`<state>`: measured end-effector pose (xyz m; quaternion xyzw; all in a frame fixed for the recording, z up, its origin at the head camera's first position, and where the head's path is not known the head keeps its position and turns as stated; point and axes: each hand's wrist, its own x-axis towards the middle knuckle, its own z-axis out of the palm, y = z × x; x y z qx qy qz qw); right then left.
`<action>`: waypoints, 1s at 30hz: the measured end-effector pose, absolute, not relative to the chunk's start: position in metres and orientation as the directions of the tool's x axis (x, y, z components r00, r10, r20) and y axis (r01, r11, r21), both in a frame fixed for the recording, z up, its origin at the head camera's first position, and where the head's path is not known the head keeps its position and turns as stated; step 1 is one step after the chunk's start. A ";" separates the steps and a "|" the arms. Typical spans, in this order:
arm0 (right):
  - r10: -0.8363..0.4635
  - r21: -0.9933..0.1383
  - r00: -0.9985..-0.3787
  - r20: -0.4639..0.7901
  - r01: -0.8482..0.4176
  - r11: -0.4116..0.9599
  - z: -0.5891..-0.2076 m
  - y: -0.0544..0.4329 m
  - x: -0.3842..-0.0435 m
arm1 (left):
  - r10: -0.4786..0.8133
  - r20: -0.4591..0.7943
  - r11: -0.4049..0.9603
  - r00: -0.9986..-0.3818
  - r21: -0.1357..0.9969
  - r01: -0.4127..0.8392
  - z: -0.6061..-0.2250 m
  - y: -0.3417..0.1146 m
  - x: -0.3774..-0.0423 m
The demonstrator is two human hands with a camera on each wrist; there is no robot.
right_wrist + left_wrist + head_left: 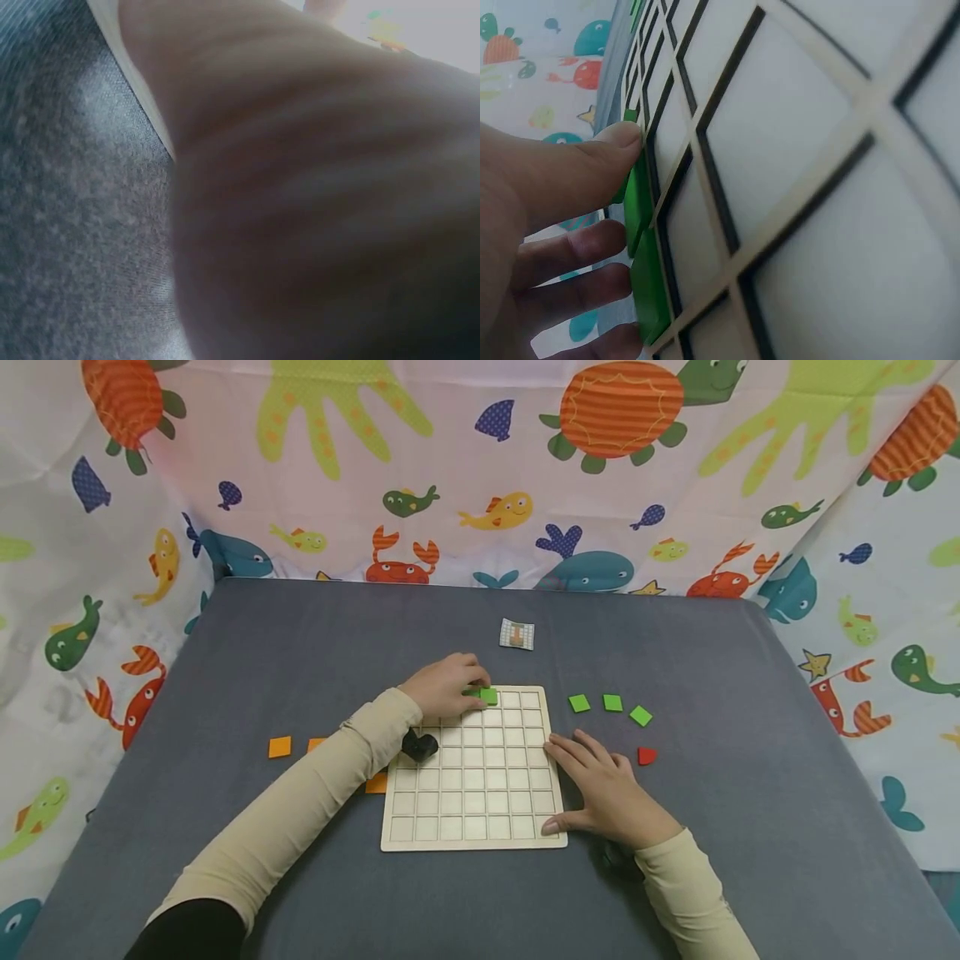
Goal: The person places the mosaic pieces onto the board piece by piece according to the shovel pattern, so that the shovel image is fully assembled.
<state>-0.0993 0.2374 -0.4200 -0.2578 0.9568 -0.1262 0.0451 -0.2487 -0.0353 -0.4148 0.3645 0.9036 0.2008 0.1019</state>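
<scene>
A pale wooden grid board (474, 781) lies on the table. My left hand (448, 687) is at its far edge, pinching a green square tile (631, 115) between thumb and fingers, as the left wrist view shows. Below the thumb there, another green tile (651, 289) sits in the edge row of cells. From the head view, a green tile (488, 697) shows right at the fingertips, the rest hidden by the hand. My right hand (603, 789) rests on the board's right edge, fingers spread and thumb on the near right corner.
Three green tiles (612, 702) lie right of the board, with a red piece (647, 756) nearer. Orange tiles (280, 747) are to the left, some partly behind the left forearm. A small patterned card (517, 634) lies beyond the board on the grey table (750, 827).
</scene>
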 end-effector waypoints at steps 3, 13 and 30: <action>-0.507 -0.260 -0.862 -0.022 -0.485 0.835 -0.420 0.237 -0.100 | 0.702 -0.041 0.653 -0.711 0.437 0.619 -0.415 -0.033 -0.248; -0.501 -0.242 -0.865 -0.030 -0.480 0.843 -0.420 0.236 -0.100 | 0.707 -0.035 0.648 -0.706 0.432 0.627 -0.414 -0.031 -0.245; -0.497 -0.254 -0.867 -0.040 -0.472 0.844 -0.423 0.237 -0.101 | 0.670 -0.022 0.640 -0.742 0.523 0.563 -0.410 -0.050 -0.247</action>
